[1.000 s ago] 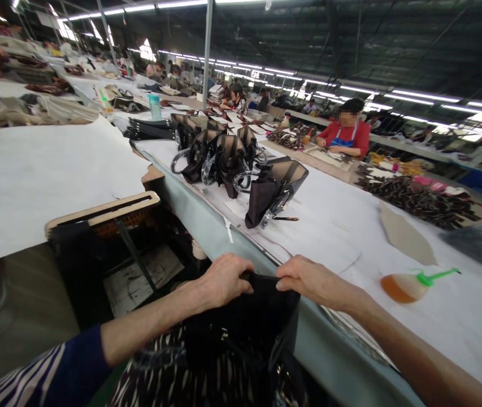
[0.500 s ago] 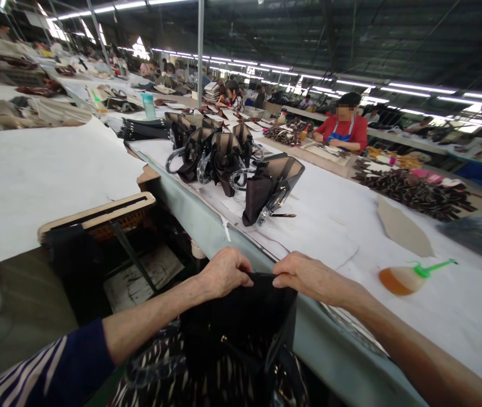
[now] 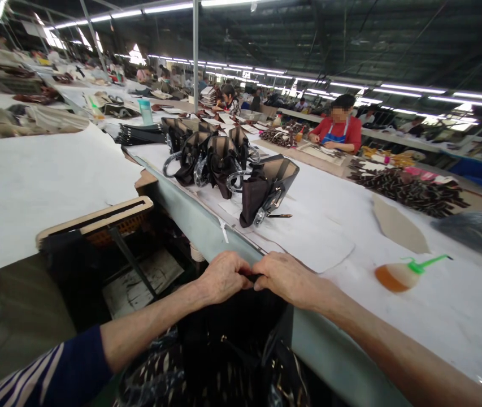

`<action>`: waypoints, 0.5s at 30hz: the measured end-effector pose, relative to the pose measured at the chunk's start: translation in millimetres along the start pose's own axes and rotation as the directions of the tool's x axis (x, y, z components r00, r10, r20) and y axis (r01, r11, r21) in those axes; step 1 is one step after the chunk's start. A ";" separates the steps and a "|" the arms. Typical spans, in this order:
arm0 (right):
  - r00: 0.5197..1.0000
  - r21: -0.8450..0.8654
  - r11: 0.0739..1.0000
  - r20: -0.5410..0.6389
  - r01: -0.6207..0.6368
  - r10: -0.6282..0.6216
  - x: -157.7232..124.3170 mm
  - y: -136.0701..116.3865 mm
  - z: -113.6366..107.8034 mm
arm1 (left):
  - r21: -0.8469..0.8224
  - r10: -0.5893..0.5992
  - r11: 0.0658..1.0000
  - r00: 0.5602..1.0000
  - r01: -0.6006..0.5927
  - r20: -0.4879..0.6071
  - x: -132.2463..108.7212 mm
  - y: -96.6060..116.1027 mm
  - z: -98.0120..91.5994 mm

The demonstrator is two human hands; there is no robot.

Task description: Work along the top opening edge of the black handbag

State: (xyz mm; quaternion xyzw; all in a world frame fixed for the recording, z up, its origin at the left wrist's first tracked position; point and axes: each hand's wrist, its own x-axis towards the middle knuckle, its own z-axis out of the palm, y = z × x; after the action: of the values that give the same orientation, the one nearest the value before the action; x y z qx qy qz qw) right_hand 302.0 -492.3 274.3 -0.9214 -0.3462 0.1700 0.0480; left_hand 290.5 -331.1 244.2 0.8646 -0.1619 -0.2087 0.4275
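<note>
A black handbag [image 3: 236,322] rests in my lap at the table's front edge, its upper rim raised toward me. My left hand [image 3: 226,277] pinches that rim between thumb and fingers. Right beside it, my right hand [image 3: 285,277] pinches the same rim, the fingertips of both hands nearly meeting. Plastic-wrapped handles [image 3: 156,384] show low on the bag's side. On the table ahead stands another dark handbag [image 3: 270,186] with a tan inside, with a pen-like stick [image 3: 280,215] beside its base. The lower part of the bag in my lap is too dark to make out.
Several more handbags [image 3: 221,158] stand farther back on the white-covered table [image 3: 321,226]. To the right lie a glue bottle [image 3: 402,274] with a green spout and a beige piece [image 3: 397,223]. A wooden-edged frame [image 3: 96,217] is at left. A person in red [image 3: 338,133] works across the table.
My right hand has slid left along the bag's rim, closing the gap to my left hand, which stays nearly in place. The view has shifted slightly.
</note>
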 end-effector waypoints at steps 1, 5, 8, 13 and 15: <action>1.000 -0.009 1.000 -0.003 0.020 -0.020 1.7 0.6 1.2 | -0.001 -0.001 1.000 1.000 0.001 -0.004 -0.2 -0.3 -0.1; 0.995 -0.065 0.994 -0.022 0.091 -0.093 3.9 6.5 3.4 | -0.009 0.002 1.000 1.000 -0.002 -0.006 -1.3 -1.0 -1.3; 0.988 -0.102 0.983 -0.009 0.152 -0.154 4.7 10.9 5.4 | 0.000 -0.006 1.000 1.000 0.006 0.014 -2.9 -0.2 -3.2; 0.994 -0.069 0.992 -0.005 0.109 -0.110 6.8 6.4 4.1 | 0.002 0.007 1.000 1.000 -0.007 0.021 -5.2 -1.0 -3.6; 0.999 -0.025 1.000 0.035 0.015 -0.014 6.1 -0.3 -0.2 | -0.021 0.023 1.000 1.000 -0.023 0.012 -5.0 -2.2 -2.5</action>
State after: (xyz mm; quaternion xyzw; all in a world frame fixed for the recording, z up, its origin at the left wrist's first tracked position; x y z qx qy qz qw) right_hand 306.2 -488.1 272.9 -0.9163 -0.3557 0.1815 0.0314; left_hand 287.7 -325.9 244.9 0.8569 -0.1723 -0.2108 0.4377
